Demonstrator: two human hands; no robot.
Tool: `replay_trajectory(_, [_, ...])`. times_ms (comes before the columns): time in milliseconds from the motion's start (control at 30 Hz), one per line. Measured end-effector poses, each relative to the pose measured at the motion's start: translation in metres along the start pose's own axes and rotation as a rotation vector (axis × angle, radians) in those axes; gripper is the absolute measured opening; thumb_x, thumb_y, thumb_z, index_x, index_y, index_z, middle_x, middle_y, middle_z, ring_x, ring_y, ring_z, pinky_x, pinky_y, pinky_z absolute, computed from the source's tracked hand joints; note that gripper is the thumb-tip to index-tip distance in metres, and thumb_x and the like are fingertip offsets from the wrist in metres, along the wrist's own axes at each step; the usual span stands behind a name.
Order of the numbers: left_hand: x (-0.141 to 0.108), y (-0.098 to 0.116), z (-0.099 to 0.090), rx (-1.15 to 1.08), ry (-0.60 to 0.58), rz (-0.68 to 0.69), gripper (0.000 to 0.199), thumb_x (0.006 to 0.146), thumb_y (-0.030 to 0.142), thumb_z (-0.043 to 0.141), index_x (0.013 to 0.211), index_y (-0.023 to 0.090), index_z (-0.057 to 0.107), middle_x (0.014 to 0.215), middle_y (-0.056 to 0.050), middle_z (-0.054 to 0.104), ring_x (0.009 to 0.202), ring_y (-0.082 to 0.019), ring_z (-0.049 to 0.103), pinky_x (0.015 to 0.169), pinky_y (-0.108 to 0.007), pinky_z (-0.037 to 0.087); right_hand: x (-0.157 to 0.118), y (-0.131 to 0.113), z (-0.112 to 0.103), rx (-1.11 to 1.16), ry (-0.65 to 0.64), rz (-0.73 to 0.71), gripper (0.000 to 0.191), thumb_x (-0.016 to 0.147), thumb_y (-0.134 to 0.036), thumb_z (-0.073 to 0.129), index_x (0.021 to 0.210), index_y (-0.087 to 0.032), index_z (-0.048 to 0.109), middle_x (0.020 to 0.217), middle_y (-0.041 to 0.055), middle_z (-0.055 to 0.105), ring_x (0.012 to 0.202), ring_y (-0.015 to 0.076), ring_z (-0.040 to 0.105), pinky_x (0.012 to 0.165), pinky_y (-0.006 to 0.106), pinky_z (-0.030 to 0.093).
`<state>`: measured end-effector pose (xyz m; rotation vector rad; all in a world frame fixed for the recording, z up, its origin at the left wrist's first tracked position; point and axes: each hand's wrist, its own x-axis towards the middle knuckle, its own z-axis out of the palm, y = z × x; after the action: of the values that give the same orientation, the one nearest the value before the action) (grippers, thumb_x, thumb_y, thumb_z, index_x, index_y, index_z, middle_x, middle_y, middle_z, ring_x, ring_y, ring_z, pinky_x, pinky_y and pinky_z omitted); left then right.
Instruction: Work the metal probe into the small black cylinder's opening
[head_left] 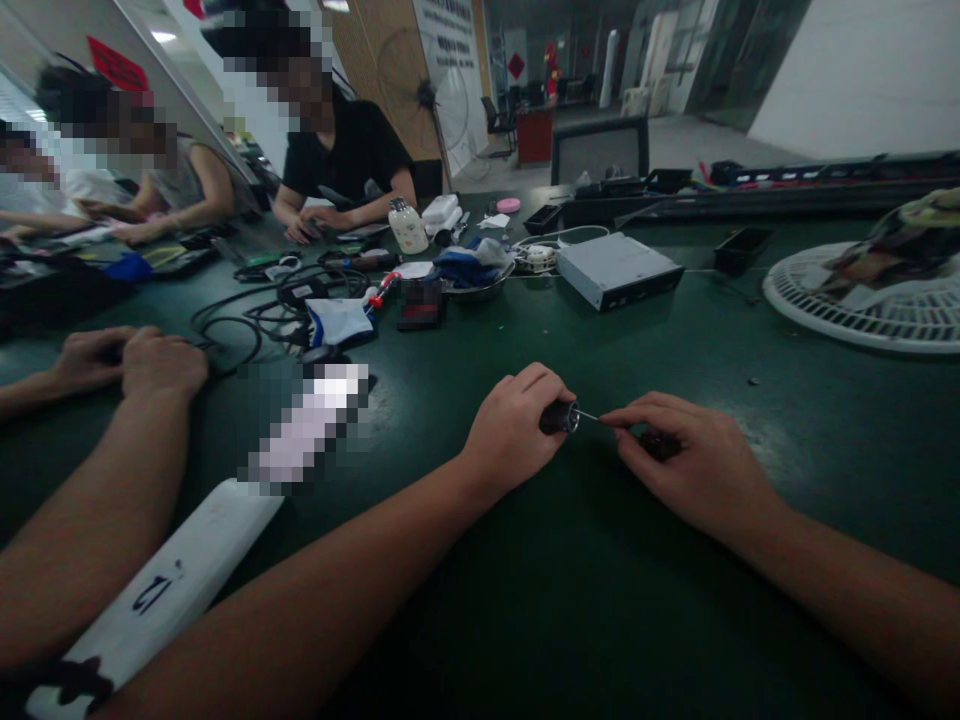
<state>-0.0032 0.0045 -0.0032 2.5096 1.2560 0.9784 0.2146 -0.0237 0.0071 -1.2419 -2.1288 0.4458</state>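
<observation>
My left hand (517, 425) is closed around a small dark cylindrical part (556, 417), whose bright metal-rimmed end faces right. My right hand (686, 450) pinches a screwdriver with a thin metal shaft (589, 415); its dark reddish handle (660, 443) lies partly hidden under the fingers. The shaft's tip meets the rimmed end of the part, though whether it is inside cannot be made out. Both hands are just above the dark green table (570, 580).
At left, a co-worker's hands (161, 360) rest near black cables (232, 330). A white bar (187, 570) with a blurred-out end slants beside my left forearm. Farther back are a grey metal drive box (619, 265), a cloth (341, 322) and a bottle (406, 226). A white fan grille (810, 310) lies right.
</observation>
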Motion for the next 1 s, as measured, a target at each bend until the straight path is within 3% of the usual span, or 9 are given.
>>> replay_trajectory(200, [0.0003, 0.0005, -0.0003, 0.013, 0.019, -0.011, 0.018, 0.077, 0.01, 0.065, 0.091, 0.019, 0.059, 0.099, -0.004, 0.062, 0.091, -0.018, 0.059, 0.078, -0.032, 0.048, -0.0018, 0.0026, 0.0001, 0.063, -0.054, -0.109, 0.021, 0.087, -0.018, 0.058, 0.104, -0.022, 0.071, 0.095, 0.0027, 0.069, 0.073, 0.0133, 0.063, 0.061, 0.028, 0.05])
replay_trajectory(500, [0.001, -0.0008, 0.0004, 0.0, 0.011, 0.002, 0.018, 0.076, 0.008, 0.065, 0.091, 0.018, 0.061, 0.098, -0.004, 0.062, 0.09, -0.017, 0.06, 0.076, -0.031, 0.048, 0.0003, 0.0003, 0.0001, -0.031, -0.003, 0.004, 0.017, 0.085, -0.019, 0.062, 0.097, -0.022, 0.073, 0.088, 0.0011, 0.069, 0.065, 0.0129, 0.061, 0.059, 0.029, 0.049])
replay_trajectory(767, [0.0001, -0.0001, -0.0002, 0.015, 0.007, 0.003, 0.018, 0.077, 0.008, 0.064, 0.092, 0.019, 0.061, 0.1, -0.004, 0.062, 0.092, -0.018, 0.06, 0.077, -0.03, 0.049, -0.0007, 0.0023, 0.0005, 0.059, -0.062, -0.137, 0.021, 0.088, -0.017, 0.058, 0.104, -0.022, 0.071, 0.096, 0.0029, 0.069, 0.073, 0.0134, 0.063, 0.062, 0.028, 0.052])
replay_trajectory(1000, [0.0003, -0.0005, 0.0005, 0.006, 0.013, 0.0, 0.019, 0.077, 0.009, 0.064, 0.093, 0.019, 0.062, 0.1, -0.004, 0.062, 0.09, -0.017, 0.06, 0.077, -0.031, 0.05, 0.0003, 0.002, 0.0015, -0.048, -0.019, -0.022, 0.018, 0.086, -0.019, 0.06, 0.098, -0.022, 0.073, 0.09, 0.0022, 0.07, 0.069, 0.014, 0.064, 0.061, 0.03, 0.053])
